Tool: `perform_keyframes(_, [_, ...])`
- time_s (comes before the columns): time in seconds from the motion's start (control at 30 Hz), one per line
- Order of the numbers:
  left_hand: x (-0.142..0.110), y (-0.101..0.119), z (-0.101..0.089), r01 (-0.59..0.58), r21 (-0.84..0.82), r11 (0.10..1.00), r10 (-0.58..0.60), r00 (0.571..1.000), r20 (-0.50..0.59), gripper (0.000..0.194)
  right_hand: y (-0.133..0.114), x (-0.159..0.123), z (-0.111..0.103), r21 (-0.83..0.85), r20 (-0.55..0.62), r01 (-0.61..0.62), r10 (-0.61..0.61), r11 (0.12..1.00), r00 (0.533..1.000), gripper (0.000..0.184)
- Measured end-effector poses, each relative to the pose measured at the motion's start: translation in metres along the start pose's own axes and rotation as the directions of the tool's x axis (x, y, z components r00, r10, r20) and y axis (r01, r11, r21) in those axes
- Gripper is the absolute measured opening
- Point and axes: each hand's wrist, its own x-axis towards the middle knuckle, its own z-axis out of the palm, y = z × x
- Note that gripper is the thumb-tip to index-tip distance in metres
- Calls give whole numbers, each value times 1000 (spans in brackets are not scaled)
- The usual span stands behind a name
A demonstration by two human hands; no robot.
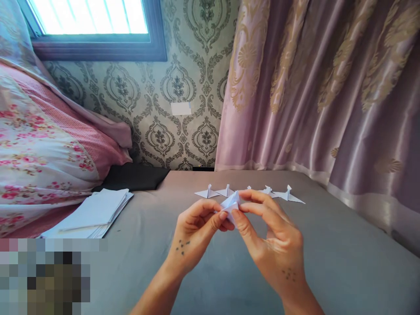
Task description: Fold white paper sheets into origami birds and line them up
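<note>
Between my two hands is a small folded piece of white paper, held up above the grey surface. My left hand pinches its left side between thumb and fingers. On the other side, my right hand grips it with the thumb in front and fingers behind. The fingers hide part of the folds. Just beyond the hands, several folded white paper birds stand in a row, among them one at the left end and one at the right end. My hands partly cover the middle ones.
A stack of white paper sheets lies on the left of the grey cloth-covered surface, beside a folded black cloth. Floral fabric drapes at the left, and a pink curtain hangs along the right. The lower left corner is blurred out.
</note>
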Motion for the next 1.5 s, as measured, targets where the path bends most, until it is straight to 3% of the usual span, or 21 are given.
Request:
perform_keyframes(0.1, [-2, -2, 3, -15, -50, 999, 14, 1000, -10, 7, 2, -1, 1, 89, -14, -63, 65, 994, 998, 13])
perform_keyframes(0.23, [-4, -2, 7, 32, -72, 997, -34, 999, -17, 28, 2, -2, 3, 143, -43, -111, 118, 984, 992, 9])
perform_keyframes(0.37, [-3, 1, 8, 140, -18, 990, -140, 989, -42, 13, 2, -3, 5, 208, -33, -246, 258, 947, 965, 8])
perform_keyframes(0.5, [-3, 1, 9, 184, 37, 982, -180, 979, -94, 14, 2, 0, 1, 243, 101, -396, 383, 885, 918, 26])
perform_keyframes(0.6, [-4, 2, 9, 189, 84, 978, -182, 980, -87, 17, 2, 4, -4, 227, 249, -457, 402, 860, 881, 18])
perform_keyframes(0.7, [-4, 3, 9, 182, 113, 977, -174, 981, -82, 19, 3, 6, -7, 242, 319, -467, 385, 851, 866, 13])
perform_keyframes(1.03, [-5, 2, 11, 162, 151, 975, -143, 982, -127, 17, 8, 3, 0, 228, 207, -392, 349, 891, 914, 12])
perform_keyframes(1.23, [-5, -1, 10, 244, 142, 959, -229, 966, -119, 23, 10, 4, 2, 152, 222, -461, 424, 874, 878, 15])
perform_keyframes(1.37, [-3, -1, 9, 305, 76, 949, -295, 948, -117, 26, 17, 5, 1, 234, 259, -524, 467, 819, 846, 26])
perform_keyframes(1.43, [-2, -2, 8, 311, 15, 950, -306, 943, -132, 27, 18, 5, 0, 259, 188, -509, 474, 821, 860, 27])
perform_keyframes(1.5, [-1, -3, 7, 307, -31, 951, -308, 940, -148, 26, 15, 5, 0, 190, 74, -416, 409, 890, 910, 19])
